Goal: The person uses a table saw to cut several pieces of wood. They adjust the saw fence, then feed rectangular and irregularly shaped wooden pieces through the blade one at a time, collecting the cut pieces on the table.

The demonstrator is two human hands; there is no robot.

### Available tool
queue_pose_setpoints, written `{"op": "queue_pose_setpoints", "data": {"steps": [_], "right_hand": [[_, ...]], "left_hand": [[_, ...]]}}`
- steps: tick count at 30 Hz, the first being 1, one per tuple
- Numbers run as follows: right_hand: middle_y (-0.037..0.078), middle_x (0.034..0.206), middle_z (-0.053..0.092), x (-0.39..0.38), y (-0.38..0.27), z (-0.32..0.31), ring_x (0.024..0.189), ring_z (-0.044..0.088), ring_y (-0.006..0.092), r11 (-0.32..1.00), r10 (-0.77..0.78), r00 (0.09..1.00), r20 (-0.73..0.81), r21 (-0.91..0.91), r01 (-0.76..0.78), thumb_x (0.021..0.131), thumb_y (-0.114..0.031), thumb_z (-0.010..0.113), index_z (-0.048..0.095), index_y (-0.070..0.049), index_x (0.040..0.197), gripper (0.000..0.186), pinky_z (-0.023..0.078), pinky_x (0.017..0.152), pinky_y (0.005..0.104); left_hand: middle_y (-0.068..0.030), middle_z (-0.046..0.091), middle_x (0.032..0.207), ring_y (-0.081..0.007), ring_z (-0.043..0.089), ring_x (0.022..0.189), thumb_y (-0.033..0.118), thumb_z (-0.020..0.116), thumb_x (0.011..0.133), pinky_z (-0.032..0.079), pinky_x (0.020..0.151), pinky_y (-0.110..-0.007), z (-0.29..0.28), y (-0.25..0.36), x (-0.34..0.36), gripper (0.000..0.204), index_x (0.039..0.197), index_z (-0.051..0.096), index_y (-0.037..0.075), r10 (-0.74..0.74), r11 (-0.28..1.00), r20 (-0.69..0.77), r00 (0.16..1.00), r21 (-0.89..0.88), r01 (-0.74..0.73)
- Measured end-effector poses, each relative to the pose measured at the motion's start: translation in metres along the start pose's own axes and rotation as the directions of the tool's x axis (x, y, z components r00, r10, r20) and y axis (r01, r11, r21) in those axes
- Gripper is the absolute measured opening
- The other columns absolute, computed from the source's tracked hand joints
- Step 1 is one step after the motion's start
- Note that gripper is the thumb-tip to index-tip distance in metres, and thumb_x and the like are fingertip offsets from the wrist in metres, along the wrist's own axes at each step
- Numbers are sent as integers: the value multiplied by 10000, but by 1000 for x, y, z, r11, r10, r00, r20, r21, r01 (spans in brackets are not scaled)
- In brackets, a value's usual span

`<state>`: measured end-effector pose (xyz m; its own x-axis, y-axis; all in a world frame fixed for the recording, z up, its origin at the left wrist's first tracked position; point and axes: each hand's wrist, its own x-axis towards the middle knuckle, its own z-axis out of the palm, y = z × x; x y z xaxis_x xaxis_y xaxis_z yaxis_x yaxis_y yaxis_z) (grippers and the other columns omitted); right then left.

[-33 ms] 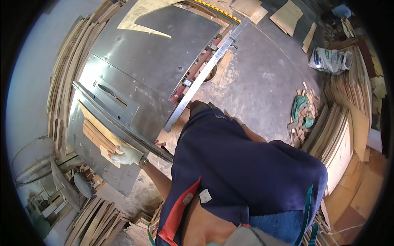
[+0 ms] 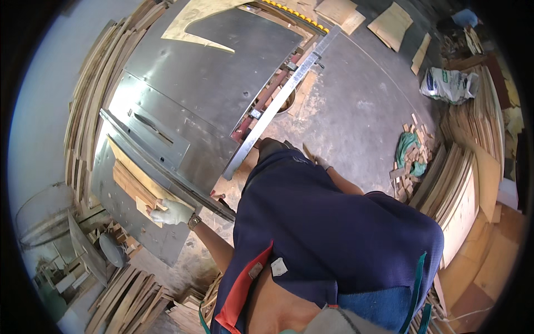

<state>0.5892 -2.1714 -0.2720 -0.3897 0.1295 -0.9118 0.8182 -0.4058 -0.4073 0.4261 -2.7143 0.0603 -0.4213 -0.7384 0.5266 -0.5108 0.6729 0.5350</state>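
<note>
My left hand (image 2: 174, 212), in a pale glove with a watch at the wrist, is closed round the near end of some wooden boards (image 2: 132, 185). They lie along a long dark metal rail (image 2: 164, 170) on the metal table. A small thin wood piece (image 2: 142, 206) sticks out at the fingertips. My right hand (image 2: 322, 162), also gloved, is low beyond my dark blue clothing, which hides much of it. A narrow wooden strip (image 2: 308, 152) rises from its fingers. The grip itself is only partly visible.
A long metal fence bar (image 2: 281, 97) crosses the table (image 2: 222, 72) ahead. A curved plywood cutout (image 2: 183, 28) lies at the far left. Scraps with a green cloth (image 2: 410, 149) and stacked boards (image 2: 445, 183) stand at right. More boards (image 2: 92, 106) lean against the left wall.
The wooden strip at my right hand shows more and stands higher. My left hand and its boards stay nearly in place.
</note>
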Motion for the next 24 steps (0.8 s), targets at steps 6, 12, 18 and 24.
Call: {"op": "queue_pose_setpoints", "data": {"steps": [6,12,18,24], "right_hand": [[178,854,715,-46,-218,87,819,705,209,729,-591,738,-327,-609,314,887,-401,696,691,-15,1057,422,541,703,409],[211,885,679,-67,-397,238,903,672,406,171,-887,439,144,-781,601,833,-406,731,667,-30,971,406,526,810,478],[199,1231,603,-2,-497,381,1129,619,384,-181,-897,286,337,-871,458,827,-431,750,602,-64,1187,535,522,926,506],[211,1260,603,42,-541,449,1158,628,398,-226,-848,429,311,-945,238,884,-344,710,584,-45,1253,491,538,948,505]], "left_hand": [[-200,524,1353,-342,567,1212,86,581,913,495,992,-428,-12,6,-8,450,1347,537,-24,-108,985,-27,994,-141,103],[-189,633,1291,-332,596,1142,91,595,937,465,978,-427,-19,-9,-46,384,1304,596,-21,-167,982,90,982,-75,174],[-175,674,1216,-270,635,1079,128,578,1015,486,944,-383,-37,11,-59,323,1292,618,-33,-184,970,230,956,-117,215],[-172,679,1182,-275,636,1062,130,569,1013,475,968,-389,-44,20,-76,336,1308,617,-23,-263,954,313,913,-59,295]]}}
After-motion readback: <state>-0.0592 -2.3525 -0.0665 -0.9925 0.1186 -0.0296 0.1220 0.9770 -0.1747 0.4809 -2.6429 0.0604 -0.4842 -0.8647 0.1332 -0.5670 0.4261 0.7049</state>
